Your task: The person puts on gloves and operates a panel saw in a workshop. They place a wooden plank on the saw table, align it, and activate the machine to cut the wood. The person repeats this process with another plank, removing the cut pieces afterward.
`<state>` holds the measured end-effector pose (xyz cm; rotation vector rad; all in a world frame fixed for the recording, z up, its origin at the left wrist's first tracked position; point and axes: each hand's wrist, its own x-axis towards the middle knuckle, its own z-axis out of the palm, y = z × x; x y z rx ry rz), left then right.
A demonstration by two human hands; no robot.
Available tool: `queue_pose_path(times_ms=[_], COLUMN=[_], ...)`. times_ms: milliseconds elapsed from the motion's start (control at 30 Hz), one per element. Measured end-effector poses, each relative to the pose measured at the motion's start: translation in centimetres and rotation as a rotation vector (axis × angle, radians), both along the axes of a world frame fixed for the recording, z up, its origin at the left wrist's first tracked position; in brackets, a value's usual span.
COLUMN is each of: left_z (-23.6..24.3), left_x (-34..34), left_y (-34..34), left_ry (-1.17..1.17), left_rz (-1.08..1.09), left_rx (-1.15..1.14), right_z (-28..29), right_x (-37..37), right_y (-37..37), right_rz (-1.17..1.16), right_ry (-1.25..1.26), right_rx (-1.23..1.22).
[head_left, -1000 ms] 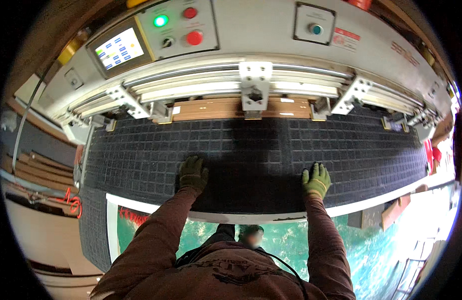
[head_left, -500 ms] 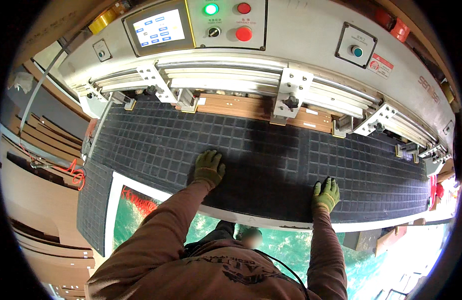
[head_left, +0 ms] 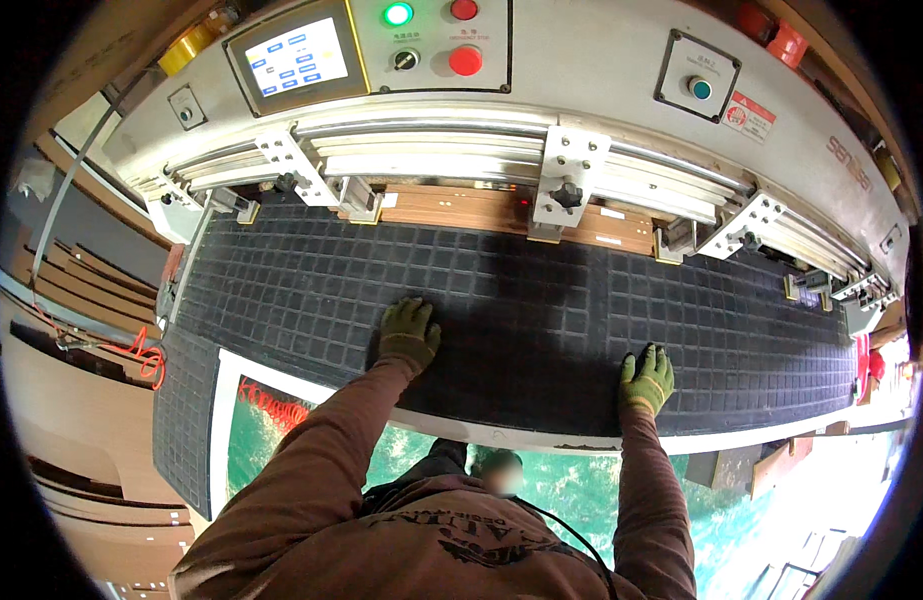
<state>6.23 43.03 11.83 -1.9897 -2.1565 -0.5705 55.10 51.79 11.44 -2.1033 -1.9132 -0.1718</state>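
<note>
Both arms [head_left: 333, 432] reach forward, left hand [head_left: 408, 336] and right hand [head_left: 647, 381] palm-down and loosely spread on the black gridded bed [head_left: 526, 325].

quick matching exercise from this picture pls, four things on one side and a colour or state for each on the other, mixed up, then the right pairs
Things:
1. left hand
2. display screen
3. top left round button beside the screen
4. gridded work surface

Colours and states:
A. glowing green
B. black
C. gloved, fingers pointing away from the wearer
D. lit, mostly white

Pairs: 1-C, 2-D, 3-A, 4-B
</note>
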Motion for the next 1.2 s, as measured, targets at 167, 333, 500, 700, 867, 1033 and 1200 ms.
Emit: queue_pose_path(times_ms=[167, 333, 500, 700, 867, 1033, 1200], left_z=[0.2, 1.2, 0.2, -0.3, -0.4, -0.1, 0.0], left_x=[-0.3, 0.2, -0.2, -0.1, -0.2, -0.1, 0.0], left_y=[-0.3, 0.2, -0.2, 0.1, 0.0, -0.1, -0.1], left_ry=[-0.005, -0.041, -0.009, -0.014, -0.011, 0.0, 0.007], left_rz=[0.019, 0.032, 0.016, 0.004, 0.004, 0.01, 0.016], left_rx=[-0.04, -0.158, -0.098, -0.05, -0.039, -0.014, -0.004], right_z=[0.0, -0.5, 0.2, 0.2, 0.5, 0.7, 0.7], right_x=[-0.3, 0.3, -0.2, -0.1, -0.3, -0.4, -0.4], right_y=[0.0, 0.1, 0.2, 0.0, 0.0, -0.1, 0.0], right_rz=[-0.009, -0.021, 0.003, -0.028, -0.021, -0.014, -0.011], right_ry=[0.005, -0.032, 0.013, -0.001, 0.01, 0.005, 0.006], right_rx=[-0.023, -0.024, -0.003, -0.029, -0.025, -0.012, 0.0])
